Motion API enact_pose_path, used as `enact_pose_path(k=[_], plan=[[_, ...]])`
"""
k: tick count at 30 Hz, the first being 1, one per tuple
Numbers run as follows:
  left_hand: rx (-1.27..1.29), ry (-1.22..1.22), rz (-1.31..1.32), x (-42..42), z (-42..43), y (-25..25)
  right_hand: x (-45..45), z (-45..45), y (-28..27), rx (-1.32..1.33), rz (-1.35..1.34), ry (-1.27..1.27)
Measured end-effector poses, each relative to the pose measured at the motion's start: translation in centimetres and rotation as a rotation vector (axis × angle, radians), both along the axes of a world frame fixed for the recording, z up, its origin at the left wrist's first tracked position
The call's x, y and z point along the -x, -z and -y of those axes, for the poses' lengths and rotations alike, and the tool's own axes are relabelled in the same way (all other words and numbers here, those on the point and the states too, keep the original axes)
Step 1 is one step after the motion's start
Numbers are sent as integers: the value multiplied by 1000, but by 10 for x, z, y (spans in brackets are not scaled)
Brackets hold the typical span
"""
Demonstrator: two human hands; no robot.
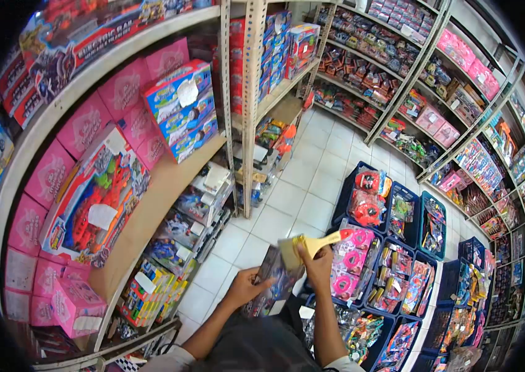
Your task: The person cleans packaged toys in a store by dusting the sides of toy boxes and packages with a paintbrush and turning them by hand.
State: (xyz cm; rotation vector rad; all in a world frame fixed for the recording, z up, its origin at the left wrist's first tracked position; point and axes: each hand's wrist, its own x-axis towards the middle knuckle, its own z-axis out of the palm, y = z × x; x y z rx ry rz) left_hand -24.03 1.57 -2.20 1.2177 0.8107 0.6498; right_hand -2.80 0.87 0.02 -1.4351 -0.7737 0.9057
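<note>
Around the handle of a flat brush (317, 241), my right hand (319, 263) has its fingers closed; I can't tell whether the bristles touch the dark package (284, 285) below. My left hand (247, 288) grips that package's left edge, thumb across its face, other fingertips hidden. With one edge held, a firm stroke could twist it loose onto the tiled floor (271, 223); a wide swing rightward might knock the toy-filled crates (340, 208).
</note>
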Motion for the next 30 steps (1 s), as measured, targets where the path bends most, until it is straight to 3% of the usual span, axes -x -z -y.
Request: enact_pose_path(k=[4,7,11,13,14,16,19,20,21,22,23,24,26,28,30], plan=[[36,17,32,3,-2,8,-5,6,4,-20,13,-15],[2,3,13,0,-8,1,-12,1,20,-75,-49,194],[29,-39,91,0,-17,11,-10,10,31,-48,0,127],[50,-53,104,-2,-26,16,-22,14,49,42,119,265],[22,-70,88,-3,-27,6,-17,13,36,-26,-24,341],[-4,-84,65,-2,-33,-1,-19,18,49,-54,-19,214],[-46,-158,76,-3,-41,14,-19,34,44,219,97,-321],[-115,-152,23,-1,-46,10,-12,36,43,48,114,-313],[-217,-149,-69,3,-49,5,-9,34,48,57,99,-230],[-99,-159,42,4,-52,4,-8,29,58,69,83,-148],[-158,-232,-105,12,-56,28,-3,24,69,-31,12,6],[-92,-281,6,11,-54,11,-2,21,69,19,116,46],[-176,-306,-38,22,-65,25,6,17,58,2,12,-162],[-281,-309,-97,33,-67,24,22,17,50,-159,102,-309],[-233,-327,-36,32,-64,12,24,14,55,-5,82,-366]])
